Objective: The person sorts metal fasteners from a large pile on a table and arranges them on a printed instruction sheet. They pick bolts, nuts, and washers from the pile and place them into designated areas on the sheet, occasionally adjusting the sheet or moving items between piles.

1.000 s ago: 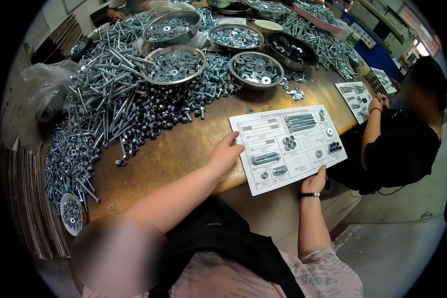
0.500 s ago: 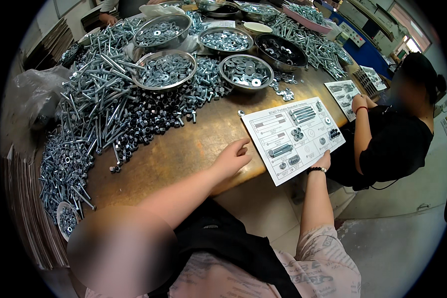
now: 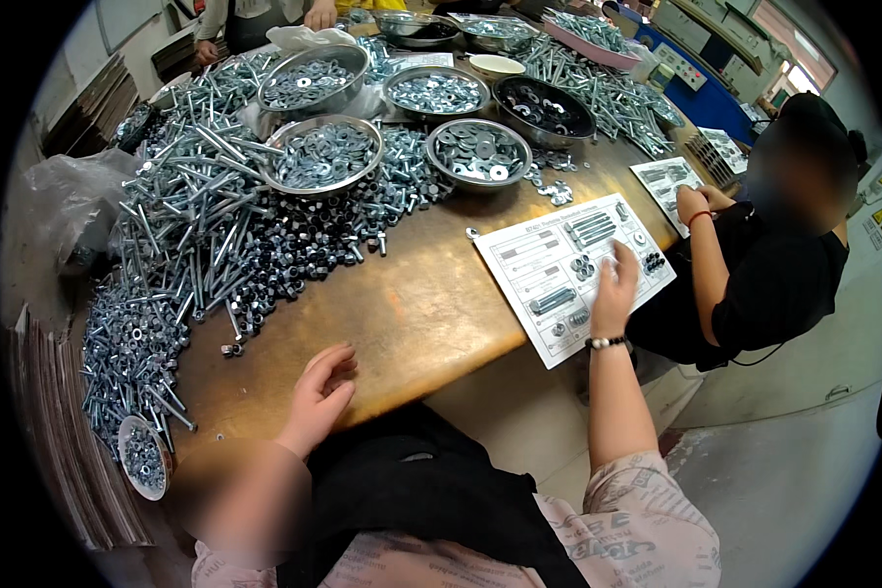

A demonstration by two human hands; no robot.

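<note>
My left hand rests near the front edge of the worn wooden table, fingers loosely bent, thumb apart, nothing visible in it. Over the right part of a white printed sheet is my right hand, slightly blurred, its fingers stretched out and holding nothing I can see. The sheet has boxed outlines, with long bolts, a cluster of nuts, thicker bolts and black nuts on it. Part of the sheet is hidden behind my right hand.
Piled on the left are long bolts, dark-topped nuts and small screws. Metal bowls of washers stand behind, beside a black bowl. On the right, a co-worker handles another sheet. Other people's hands show at the back.
My left hand has drawn back from beside the sheet, leftward and nearer to me. My right hand has left the sheet's lower right edge and moved up over it.
</note>
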